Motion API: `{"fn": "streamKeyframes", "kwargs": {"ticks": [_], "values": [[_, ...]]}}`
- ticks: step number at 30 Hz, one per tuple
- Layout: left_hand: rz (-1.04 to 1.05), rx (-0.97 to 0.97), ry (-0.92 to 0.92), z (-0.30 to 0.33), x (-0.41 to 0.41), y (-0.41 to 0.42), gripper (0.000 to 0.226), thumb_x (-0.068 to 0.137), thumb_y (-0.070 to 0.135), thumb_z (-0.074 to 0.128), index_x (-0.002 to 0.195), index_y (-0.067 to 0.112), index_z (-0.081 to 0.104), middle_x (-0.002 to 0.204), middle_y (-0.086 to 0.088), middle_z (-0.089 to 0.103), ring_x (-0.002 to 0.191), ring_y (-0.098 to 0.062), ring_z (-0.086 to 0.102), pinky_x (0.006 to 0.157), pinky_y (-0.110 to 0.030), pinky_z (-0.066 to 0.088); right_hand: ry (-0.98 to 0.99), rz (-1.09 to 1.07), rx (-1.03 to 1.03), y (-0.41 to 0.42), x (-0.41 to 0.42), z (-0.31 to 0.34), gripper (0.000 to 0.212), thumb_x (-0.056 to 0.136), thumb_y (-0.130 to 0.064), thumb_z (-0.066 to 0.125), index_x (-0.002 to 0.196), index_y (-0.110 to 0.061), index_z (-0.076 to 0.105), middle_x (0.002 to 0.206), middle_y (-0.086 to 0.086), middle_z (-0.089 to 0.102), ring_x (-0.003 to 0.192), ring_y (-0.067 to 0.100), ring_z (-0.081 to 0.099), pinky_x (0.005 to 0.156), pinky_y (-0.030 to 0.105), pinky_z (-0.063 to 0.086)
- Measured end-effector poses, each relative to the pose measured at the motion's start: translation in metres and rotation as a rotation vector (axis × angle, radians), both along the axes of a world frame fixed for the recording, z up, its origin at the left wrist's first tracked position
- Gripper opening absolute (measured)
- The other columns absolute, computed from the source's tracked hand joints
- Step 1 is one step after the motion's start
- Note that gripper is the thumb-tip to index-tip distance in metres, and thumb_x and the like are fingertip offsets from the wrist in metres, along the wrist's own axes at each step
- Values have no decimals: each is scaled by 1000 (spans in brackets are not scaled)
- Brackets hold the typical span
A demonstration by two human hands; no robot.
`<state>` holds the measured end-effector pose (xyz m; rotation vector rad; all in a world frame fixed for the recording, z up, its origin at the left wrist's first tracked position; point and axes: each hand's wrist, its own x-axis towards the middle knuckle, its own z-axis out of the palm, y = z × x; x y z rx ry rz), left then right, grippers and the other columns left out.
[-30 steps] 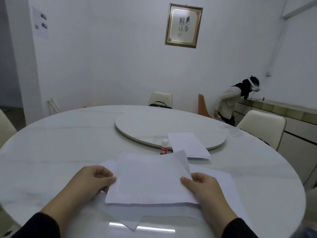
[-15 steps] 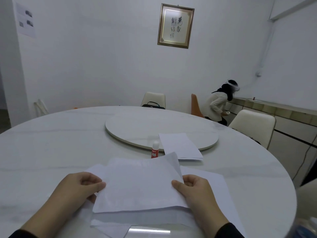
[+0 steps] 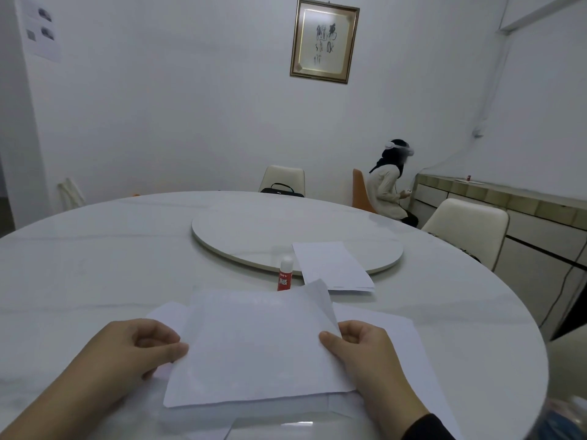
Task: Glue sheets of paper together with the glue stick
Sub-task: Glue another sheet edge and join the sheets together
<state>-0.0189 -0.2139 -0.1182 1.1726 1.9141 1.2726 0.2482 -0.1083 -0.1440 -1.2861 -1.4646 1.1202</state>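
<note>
Paper sheet point(image 3: 260, 347), long axis left-right, pinched between both hands point(image 3: 139, 354).

Private dining room, round marble table point(image 3: 95, 265) with turntable point(image 3: 254, 230), padded chairs point(image 3: 467, 230), framed calligraphy point(image 3: 324, 41), sideboard point(image 3: 508, 198)

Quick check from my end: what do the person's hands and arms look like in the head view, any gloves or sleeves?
Both hands are bare: no gloves, rings or watch show on the left hand or the right hand. The right arm ends in a dark sleeve with its cuff at the wrist. The left forearm is bare right down to the frame edge.
</note>
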Motion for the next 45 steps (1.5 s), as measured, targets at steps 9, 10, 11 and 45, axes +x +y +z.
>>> {"fn": "streamKeyframes", "kwargs": {"ticks": [9,10,11,45], "values": [[-58,-43,95,-2,-3,-3,14,68,10,82,58,13,73,50,-2,67,39,-6,50,56,-26,36,-72,-4,14,-3,0,-3,6,76,-16,73,78,-10,73,76,5,77,77,27,73,80,46,58],[-59,-50,109,-2,-3,-4,14,68,11,82,58,13,72,49,-2,66,39,-8,50,55,-25,36,-88,-7,21,-3,0,-4,6,76,-16,73,78,-11,73,76,4,77,77,26,73,80,45,58],[-61,-57,118,-3,-3,-4,14,68,11,82,58,12,72,48,-1,65,40,-8,49,55,-25,36,-106,-11,27,-3,0,-3,5,76,-17,73,78,-12,73,76,4,77,77,26,73,79,44,58],[-70,-11,485,-23,-3,-4,16,66,20,81,63,27,67,61,23,68,59,0,55,52,-13,40,-351,-6,98,-11,-5,4,6,82,-24,69,84,-19,67,74,-5,66,67,8,61,55,13,41]]}}
